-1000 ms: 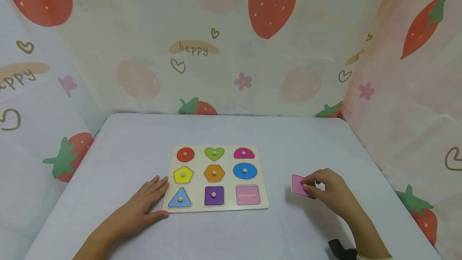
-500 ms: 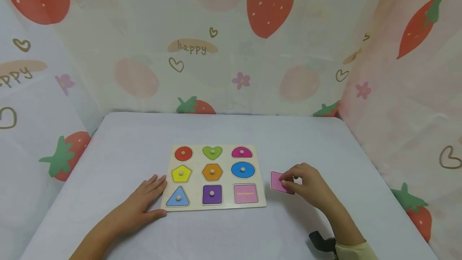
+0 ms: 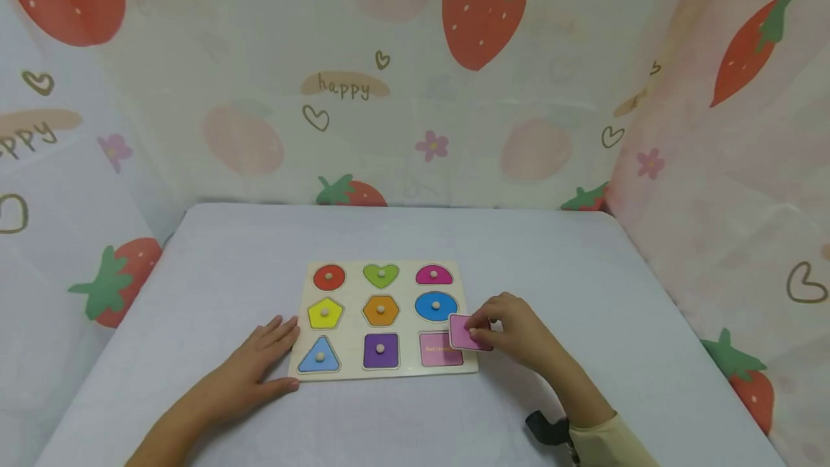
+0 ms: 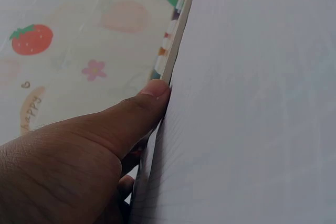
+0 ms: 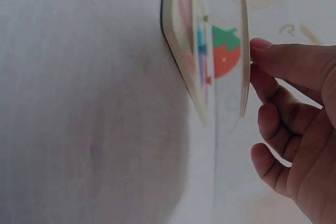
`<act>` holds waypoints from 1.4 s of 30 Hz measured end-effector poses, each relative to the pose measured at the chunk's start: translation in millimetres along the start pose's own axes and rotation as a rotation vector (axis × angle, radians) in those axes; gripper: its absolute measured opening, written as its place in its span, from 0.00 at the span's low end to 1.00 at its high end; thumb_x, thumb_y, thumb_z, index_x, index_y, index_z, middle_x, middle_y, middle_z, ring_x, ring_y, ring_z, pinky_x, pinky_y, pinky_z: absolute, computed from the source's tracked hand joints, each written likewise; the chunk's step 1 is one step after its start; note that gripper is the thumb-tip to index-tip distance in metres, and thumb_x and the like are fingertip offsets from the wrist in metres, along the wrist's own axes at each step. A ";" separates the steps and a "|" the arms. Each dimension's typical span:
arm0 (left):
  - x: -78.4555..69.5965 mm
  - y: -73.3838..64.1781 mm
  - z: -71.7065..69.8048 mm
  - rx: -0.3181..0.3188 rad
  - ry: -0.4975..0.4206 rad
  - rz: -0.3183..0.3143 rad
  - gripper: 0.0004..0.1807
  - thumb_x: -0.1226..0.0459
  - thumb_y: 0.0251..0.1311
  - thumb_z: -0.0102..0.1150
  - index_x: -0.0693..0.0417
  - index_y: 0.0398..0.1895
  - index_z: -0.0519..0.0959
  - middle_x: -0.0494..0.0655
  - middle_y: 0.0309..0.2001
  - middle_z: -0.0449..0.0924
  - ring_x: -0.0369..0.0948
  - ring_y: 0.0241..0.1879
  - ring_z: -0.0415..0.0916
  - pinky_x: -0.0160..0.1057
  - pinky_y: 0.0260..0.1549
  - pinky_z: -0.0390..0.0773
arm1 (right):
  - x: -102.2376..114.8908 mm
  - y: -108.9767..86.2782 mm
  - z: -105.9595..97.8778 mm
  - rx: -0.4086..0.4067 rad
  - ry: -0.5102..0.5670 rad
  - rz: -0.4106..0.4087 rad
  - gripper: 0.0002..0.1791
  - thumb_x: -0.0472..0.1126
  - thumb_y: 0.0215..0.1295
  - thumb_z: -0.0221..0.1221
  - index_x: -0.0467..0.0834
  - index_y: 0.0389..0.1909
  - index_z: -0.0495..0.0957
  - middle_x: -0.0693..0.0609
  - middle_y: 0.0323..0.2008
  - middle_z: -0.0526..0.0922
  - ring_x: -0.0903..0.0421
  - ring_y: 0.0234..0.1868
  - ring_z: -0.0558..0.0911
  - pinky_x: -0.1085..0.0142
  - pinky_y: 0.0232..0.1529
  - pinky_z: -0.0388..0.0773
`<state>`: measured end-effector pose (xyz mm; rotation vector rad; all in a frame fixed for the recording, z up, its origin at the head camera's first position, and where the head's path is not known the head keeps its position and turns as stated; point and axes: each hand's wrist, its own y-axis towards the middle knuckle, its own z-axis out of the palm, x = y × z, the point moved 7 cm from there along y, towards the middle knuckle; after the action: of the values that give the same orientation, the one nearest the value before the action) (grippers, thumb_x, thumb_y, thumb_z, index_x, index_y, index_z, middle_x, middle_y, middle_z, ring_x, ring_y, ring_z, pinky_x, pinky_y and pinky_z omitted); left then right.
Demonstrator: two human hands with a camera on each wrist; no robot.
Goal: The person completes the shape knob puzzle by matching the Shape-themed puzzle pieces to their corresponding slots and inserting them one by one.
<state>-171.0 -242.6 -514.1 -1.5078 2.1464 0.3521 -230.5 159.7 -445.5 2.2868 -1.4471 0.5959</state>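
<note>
A cream wooden puzzle board lies on the white table, with colourful knobbed shapes in its slots. The right hand pinches a pink rectangular puzzle piece between thumb and fingers; its knob is mostly hidden by them. In the head view the piece overlaps the upper right of the pink rectangular recess. The right wrist view has the piece edge-on, raised apart from the board. At the board's left edge the left hand rests with fingers spread, its thumb against the side.
White cloth covers the table. Behind and to both sides hang strawberry-print curtains. A black strap-like object sits by the right wrist, next to a pale sleeve.
The right hand has carried the pink rectangle leftward from the table's right side to over the board's right edge. The left hand has stayed at the board's edge.
</note>
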 end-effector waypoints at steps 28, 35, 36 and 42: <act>-2.1 0.3 -2.8 -0.006 0.010 0.001 0.53 0.35 0.56 0.67 0.45 0.81 0.60 0.40 0.82 0.52 0.51 0.82 0.41 0.64 0.76 0.49 | 18.3 31.3 51.1 0.227 -0.001 0.000 0.04 0.45 0.61 0.73 0.54 0.36 0.91 0.67 0.27 0.83 0.59 0.40 0.76 0.66 0.39 0.78; -2.0 1.5 -3.1 -0.007 0.023 -0.003 0.52 0.36 0.57 0.66 0.46 0.81 0.60 0.41 0.82 0.52 0.52 0.82 0.41 0.66 0.75 0.50 | 21.6 32.6 52.9 0.245 -0.015 -0.024 0.03 0.45 0.60 0.74 0.55 0.35 0.91 0.69 0.25 0.82 0.60 0.39 0.76 0.66 0.39 0.78; -2.0 1.6 -3.5 -0.009 0.022 -0.005 0.52 0.36 0.57 0.67 0.46 0.80 0.60 0.41 0.82 0.53 0.52 0.82 0.41 0.66 0.75 0.50 | 22.1 32.9 52.9 0.245 -0.014 -0.024 0.03 0.45 0.60 0.74 0.55 0.35 0.91 0.69 0.25 0.82 0.60 0.39 0.76 0.66 0.39 0.78; 0.5 0.5 -0.2 -0.001 0.009 -0.011 0.52 0.37 0.56 0.68 0.46 0.80 0.60 0.41 0.82 0.53 0.53 0.82 0.41 0.66 0.75 0.49 | 18.7 31.8 58.5 0.271 0.012 0.011 0.03 0.45 0.60 0.74 0.55 0.35 0.90 0.66 0.24 0.82 0.59 0.38 0.77 0.68 0.36 0.80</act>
<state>-171.7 -242.9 -514.1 -1.5236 2.1441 0.3436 -243.3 102.5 -482.2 2.4733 -1.4499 0.8541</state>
